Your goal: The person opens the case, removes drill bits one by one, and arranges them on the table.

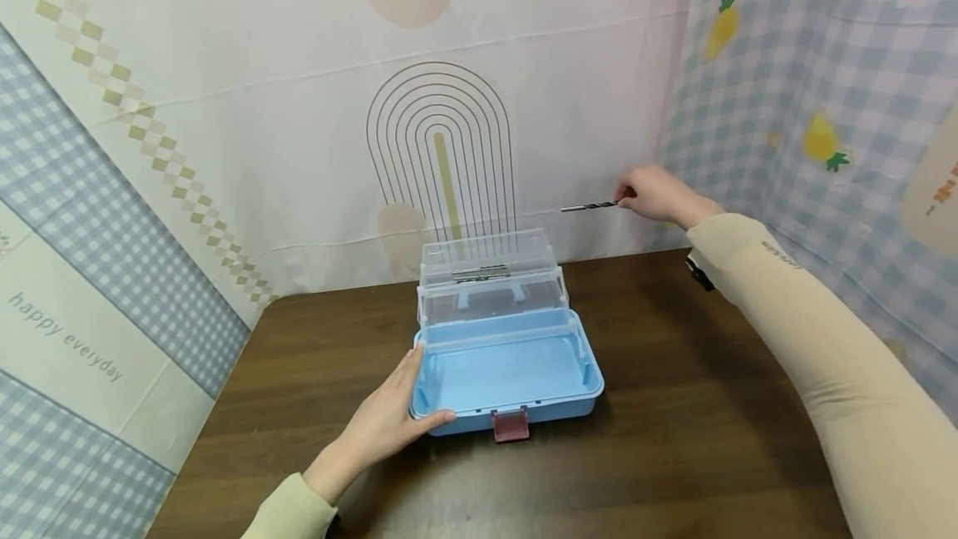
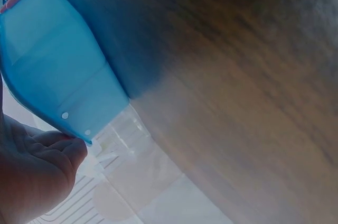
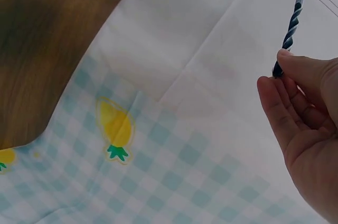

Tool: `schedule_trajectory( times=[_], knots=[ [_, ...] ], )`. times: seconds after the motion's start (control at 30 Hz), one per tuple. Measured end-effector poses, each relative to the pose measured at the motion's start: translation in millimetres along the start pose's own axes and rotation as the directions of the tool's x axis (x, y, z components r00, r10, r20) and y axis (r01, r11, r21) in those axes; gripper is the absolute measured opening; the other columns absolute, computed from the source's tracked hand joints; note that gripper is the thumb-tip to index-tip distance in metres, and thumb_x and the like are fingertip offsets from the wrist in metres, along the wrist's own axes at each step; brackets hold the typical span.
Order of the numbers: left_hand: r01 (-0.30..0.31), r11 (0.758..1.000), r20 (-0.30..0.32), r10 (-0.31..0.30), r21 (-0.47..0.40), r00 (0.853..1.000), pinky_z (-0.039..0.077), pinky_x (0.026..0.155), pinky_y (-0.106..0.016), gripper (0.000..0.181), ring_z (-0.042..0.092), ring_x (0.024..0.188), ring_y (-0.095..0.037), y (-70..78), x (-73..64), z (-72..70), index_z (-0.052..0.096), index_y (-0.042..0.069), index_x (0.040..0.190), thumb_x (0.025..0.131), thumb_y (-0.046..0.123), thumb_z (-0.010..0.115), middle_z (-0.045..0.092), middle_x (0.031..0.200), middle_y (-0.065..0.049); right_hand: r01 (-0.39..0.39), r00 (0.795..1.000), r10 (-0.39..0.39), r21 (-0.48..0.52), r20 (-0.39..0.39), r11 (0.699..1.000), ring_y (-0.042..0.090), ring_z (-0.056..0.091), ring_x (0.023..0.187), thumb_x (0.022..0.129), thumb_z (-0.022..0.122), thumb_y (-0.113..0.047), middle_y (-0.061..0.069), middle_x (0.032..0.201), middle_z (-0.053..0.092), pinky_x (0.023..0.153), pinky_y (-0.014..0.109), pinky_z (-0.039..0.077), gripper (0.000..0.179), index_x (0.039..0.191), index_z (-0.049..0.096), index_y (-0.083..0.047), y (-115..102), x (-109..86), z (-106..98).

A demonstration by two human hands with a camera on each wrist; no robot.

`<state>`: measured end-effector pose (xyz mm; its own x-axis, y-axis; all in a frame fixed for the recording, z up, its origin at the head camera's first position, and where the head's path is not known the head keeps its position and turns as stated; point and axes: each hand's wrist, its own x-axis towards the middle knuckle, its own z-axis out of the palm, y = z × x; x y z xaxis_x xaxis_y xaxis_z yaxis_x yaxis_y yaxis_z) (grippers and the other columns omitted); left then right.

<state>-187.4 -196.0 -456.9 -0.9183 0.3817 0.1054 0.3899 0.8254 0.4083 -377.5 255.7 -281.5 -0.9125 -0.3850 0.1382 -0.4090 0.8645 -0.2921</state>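
One drill-bit [image 1: 591, 206] clear of box edges [image 1: 563, 406]

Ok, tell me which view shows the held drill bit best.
The right wrist view: the drill bit appears large, its spiral clear. The head view shows it small; the left wrist view, not at all.

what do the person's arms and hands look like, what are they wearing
Both hands, left and right, are ungloved. The left sleeve and right sleeve are pale beige. Small dark lettering marks the right one near its cuff. A black piece shows under the right wrist.
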Motion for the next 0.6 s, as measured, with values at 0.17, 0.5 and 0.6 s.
schedule_trajectory(
  times=[0.17,0.5,0.6],
  knots=[
    [-0.003,1.000,0.000,0.003,-0.007,1.000,0.035,0.113,-0.049,0.116,0.021,0.151,-0.022,0.0,-0.3,0.3,0.009,0.011,0.163,0.083,0.078,0.059,0.014,0.168,-0.007,-0.017,1.000,0.017,-0.008,0.014,1.000,0.031,0.063,0.083,0.098,0.061,-0.002,0.020,0.095,0.069,0.074,0.048,0.051,0.012,0.101,0.071,0.005,6,-3.6,11],
    [0.007,1.000,0.024,-0.006,-0.009,1.000,0.032,0.116,-0.047,0.117,0.017,0.152,-0.019,-2.2,0.9,-1.6,0.006,0.013,0.163,0.082,0.080,0.057,0.012,0.168,-0.004,-0.006,0.998,0.007,-0.018,0.061,1.000,0.028,0.062,0.080,0.097,0.062,-0.002,0.017,0.092,0.069,0.073,0.047,0.051,0.011,0.099,0.070,0.005,26,-17.7,36],
    [0.014,1.000,0.028,-0.014,-0.023,1.000,0.030,0.116,-0.047,0.117,0.017,0.152,-0.019,-2.3,2.5,-2.3,0.007,0.014,0.163,0.082,0.080,0.058,0.012,0.168,-0.004,-0.001,0.997,0.003,-0.023,0.073,1.000,0.028,0.062,0.081,0.097,0.062,-0.002,0.016,0.092,0.069,0.074,0.048,0.051,0.011,0.098,0.070,0.005,34,-21.8,45]
  ],
)
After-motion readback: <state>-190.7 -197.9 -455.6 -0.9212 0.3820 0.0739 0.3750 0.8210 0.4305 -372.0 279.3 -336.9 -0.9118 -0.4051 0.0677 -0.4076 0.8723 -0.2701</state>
